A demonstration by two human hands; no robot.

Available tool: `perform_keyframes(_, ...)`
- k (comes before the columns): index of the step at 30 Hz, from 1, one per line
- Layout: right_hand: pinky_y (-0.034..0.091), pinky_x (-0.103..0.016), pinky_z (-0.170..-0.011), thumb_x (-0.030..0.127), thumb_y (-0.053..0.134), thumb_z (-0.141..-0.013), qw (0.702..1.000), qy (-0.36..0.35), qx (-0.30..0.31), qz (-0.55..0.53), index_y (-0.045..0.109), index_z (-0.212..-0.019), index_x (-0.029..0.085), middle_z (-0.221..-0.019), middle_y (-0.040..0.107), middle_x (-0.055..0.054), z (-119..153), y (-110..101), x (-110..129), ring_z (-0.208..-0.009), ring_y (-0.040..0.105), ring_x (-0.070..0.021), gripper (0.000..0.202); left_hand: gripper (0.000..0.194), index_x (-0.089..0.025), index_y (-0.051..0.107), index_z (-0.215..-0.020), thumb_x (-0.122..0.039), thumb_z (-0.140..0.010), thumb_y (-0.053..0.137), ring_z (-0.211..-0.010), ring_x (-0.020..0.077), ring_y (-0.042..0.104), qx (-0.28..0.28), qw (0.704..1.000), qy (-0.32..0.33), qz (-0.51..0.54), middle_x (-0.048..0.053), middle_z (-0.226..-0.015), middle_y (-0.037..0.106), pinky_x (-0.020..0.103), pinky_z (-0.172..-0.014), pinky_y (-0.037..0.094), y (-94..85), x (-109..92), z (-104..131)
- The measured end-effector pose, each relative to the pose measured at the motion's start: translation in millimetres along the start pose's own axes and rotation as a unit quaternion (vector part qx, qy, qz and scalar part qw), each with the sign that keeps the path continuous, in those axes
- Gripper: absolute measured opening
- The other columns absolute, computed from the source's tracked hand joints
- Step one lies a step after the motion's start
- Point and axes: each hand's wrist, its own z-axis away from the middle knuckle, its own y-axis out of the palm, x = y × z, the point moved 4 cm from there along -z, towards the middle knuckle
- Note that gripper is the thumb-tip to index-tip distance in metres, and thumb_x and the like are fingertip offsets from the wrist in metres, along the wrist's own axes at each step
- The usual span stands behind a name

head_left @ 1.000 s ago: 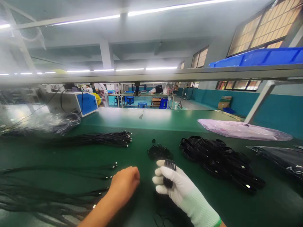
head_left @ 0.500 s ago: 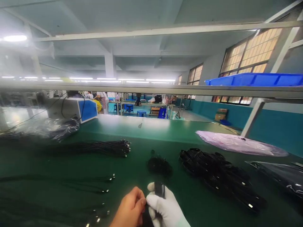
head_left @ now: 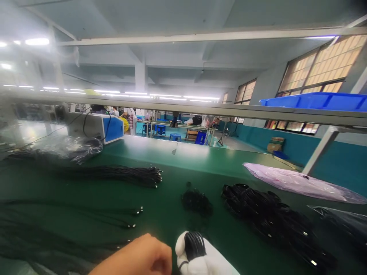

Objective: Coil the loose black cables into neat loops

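Green desk, far edge in glare, near edge out of frame. Loose cables run in from its left, pale ends toward the middle; probably laid so the ends fall within the left hand's reach. A pile of coils lies right of middle, gathered in one mass, perhaps to keep it apart from the uncoiled ones. Pink bag lies flat toward the far right corner, beyond the pile. Box stands toward the far left corner; bundle in front of it, ends evened up, seemingly for order. Both hands low over the near side, just beside each other. Left hand, bare: fingers curled in, tips hidden; cannot tell whether they grip anything. Right hand, white glove: fingers clamped round a black coil, thumb side across it, likely so the turns stay stacked. Small dark heap on the desk beyond the gloved hand, left of the pile; blurred, contents unclear. Smallest: a dark speck just past the heap.
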Motion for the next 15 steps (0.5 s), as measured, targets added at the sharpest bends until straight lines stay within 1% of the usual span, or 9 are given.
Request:
perform_keyframes(1,0.03,-0.016,-0.048,0.02,0.074,-0.061,1.0,-0.002,-0.004,-0.018,0.062,-0.091,0.013,-0.067,0.059,-0.001,1.1,-1.2,-0.1,-0.049,0.045,-0.0043,0.033,0.017,-0.021,0.065,-0.067,-0.013,-0.059,0.053,-0.062,0.0123,0.051,0.002,0.999,-0.002,-0.05,-0.005,-0.063,0.058,0.02,-0.054,0.031,-2.9,-3.0,3.4)
perform_keyframes(2,0.031,-0.015,-0.048,0.023,0.072,-0.066,0.999,-0.004,-0.012,-0.037,0.062,-0.094,0.013,-0.075,0.063,-0.004,2.1,-3.5,0.0,-0.051,0.049,-0.0049,0.031,0.022,-0.023,0.069,-0.073,-0.013,-0.06,0.054,-0.066,0.0136,0.053,0.002,0.998,-0.004,-0.07,-0.005,-0.068,0.061,0.02,-0.058,0.033,-5.6,-5.1,6.5)
perform_keyframes(4,0.032,-0.014,-0.046,0.029,0.069,-0.075,0.997,-0.006,-0.023,-0.075,0.062,-0.099,0.014,-0.094,0.067,-0.011,3.6,-9.5,0.6,-0.056,0.055,-0.0063,0.029,0.033,-0.027,0.072,-0.089,-0.016,-0.062,0.058,-0.073,0.016,0.057,-0.032,0.997,-0.006,-0.067,-0.005,-0.076,0.066,0.022,-0.064,0.037,-12.6,-5.1,11.0)
perform_keyframes(6,0.033,-0.013,-0.043,0.032,0.069,-0.078,0.994,0.006,-0.02,-0.107,0.062,-0.101,0.015,-0.103,0.066,-0.011,4.4,-13.7,1.4,-0.06,0.06,-0.0082,0.029,0.041,-0.029,0.07,-0.099,-0.017,-0.062,0.06,-0.08,0.0178,0.057,-0.067,0.997,0.0,-0.04,-0.005,-0.079,0.068,0.023,-0.07,0.038,-17.3,0.0,11.5)
perform_keyframes(7,0.034,-0.013,-0.043,0.032,0.07,-0.077,0.993,0.009,-0.02,-0.113,0.062,-0.102,0.015,-0.103,0.067,-0.011,4.6,-14.3,2.3,-0.062,0.061,-0.0092,0.031,0.043,-0.029,0.069,-0.102,-0.016,-0.061,0.061,-0.083,0.0181,0.056,-0.082,0.996,0.011,-0.029,-0.005,-0.08,0.068,0.023,-0.073,0.039,-18.7,2.9,10.3)
perform_keyframes(9,0.032,-0.013,-0.041,0.03,0.068,-0.077,0.994,0.003,-0.045,-0.095,0.061,-0.107,0.014,-0.092,0.068,-0.009,4.6,-13.0,5.3,-0.057,0.059,-0.0085,0.034,0.049,-0.03,0.066,-0.106,-0.014,-0.06,0.062,-0.088,0.0181,0.054,-0.105,0.994,0.031,-0.011,-0.006,-0.088,0.068,0.023,-0.077,0.038,-19.4,7.7,6.4)
perform_keyframes(11,0.032,-0.014,-0.041,0.018,0.064,-0.072,0.997,0.004,-0.074,-0.034,0.06,-0.111,0.012,-0.082,0.067,-0.006,3.2,-7.1,7.0,-0.051,0.054,-0.0074,0.04,0.057,-0.031,0.061,-0.112,-0.013,-0.058,0.065,-0.092,0.0179,0.053,-0.11,0.993,0.032,0.011,-0.006,-0.099,0.066,0.023,-0.08,0.039,-18.0,9.6,2.4)
perform_keyframes(13,0.034,-0.017,-0.045,0.008,0.061,-0.063,0.996,0.011,-0.076,0.056,0.06,-0.112,0.012,-0.072,0.065,-0.003,-0.7,0.7,5.9,-0.05,0.052,-0.0083,0.049,0.064,-0.031,0.057,-0.117,-0.012,-0.057,0.068,-0.096,0.0184,0.052,-0.092,0.995,0.025,0.027,-0.005,-0.108,0.063,0.024,-0.083,0.039,-14.4,7.0,-0.5)
perform_keyframes(15,0.04,-0.021,-0.052,0.004,0.063,-0.056,0.985,-0.008,-0.08,0.15,0.062,-0.107,0.015,-0.069,0.063,-0.001,-6.7,4.4,2.9,-0.057,0.054,-0.0113,0.053,0.068,-0.03,0.055,-0.121,-0.012,-0.057,0.07,-0.1,0.0194,0.052,-0.065,0.997,0.023,0.032,-0.002,-0.114,0.061,0.025,-0.086,0.04,-9.0,0.8,-1.9)
